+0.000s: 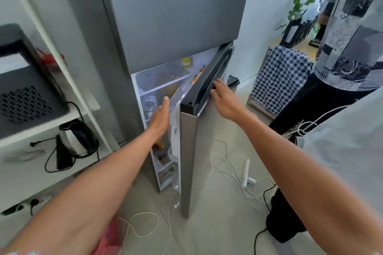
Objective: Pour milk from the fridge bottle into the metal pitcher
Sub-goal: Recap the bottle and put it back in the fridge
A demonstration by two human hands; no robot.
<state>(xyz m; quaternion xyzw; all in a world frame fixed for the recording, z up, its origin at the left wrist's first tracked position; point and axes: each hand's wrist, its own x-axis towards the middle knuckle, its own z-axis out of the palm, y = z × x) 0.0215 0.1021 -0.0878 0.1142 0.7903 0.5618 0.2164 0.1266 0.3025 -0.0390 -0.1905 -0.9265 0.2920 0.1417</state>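
Pale floor tiles (223,223) strewn with white cables (143,225) run under a grey fridge (176,16) whose lower door (187,151) stands partly ajar. My right hand (222,97) has its grip curled over the dark handle recess (213,76) at the top edge of that door, fingers hooked into the groove. My left hand (160,117) is released, flat and empty, fingers stretched toward the gap between door and cabinet, touching nothing that I can make out. Behind it, on the lit shelves, a clear bottle (150,104) lies blurred; whether it holds the milk I cannot tell, and the metal pitcher is not to be seen. Higher up sit a clear tray (161,77) and a yellow-lidded jar (187,62). To my left a white shelf unit (68,76) carries a black microwave (22,89) and, lower, an electric kettle (76,141). To my right stands another person (342,47), beside a checked cloth (281,80).
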